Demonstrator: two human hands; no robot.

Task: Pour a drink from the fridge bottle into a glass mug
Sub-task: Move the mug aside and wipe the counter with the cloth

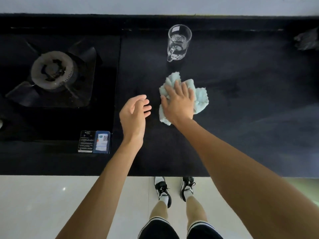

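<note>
A clear glass mug (179, 43) stands upright near the back of the black counter (241, 83), its handle turned toward me. No bottle is in view. In front of the mug lies a crumpled light blue cloth (201, 97). My right hand (179, 102) presses flat on the cloth with straight fingers. My left hand (134, 114) hovers just left of the cloth with relaxed, loosely curved fingers and holds nothing.
A gas hob (53, 71) with a round burner fills the counter's left part, with stickers (94, 141) at its front corner. A dark crumpled object (306, 39) lies at the far right. The counter's front edge runs above my shoes on the pale floor.
</note>
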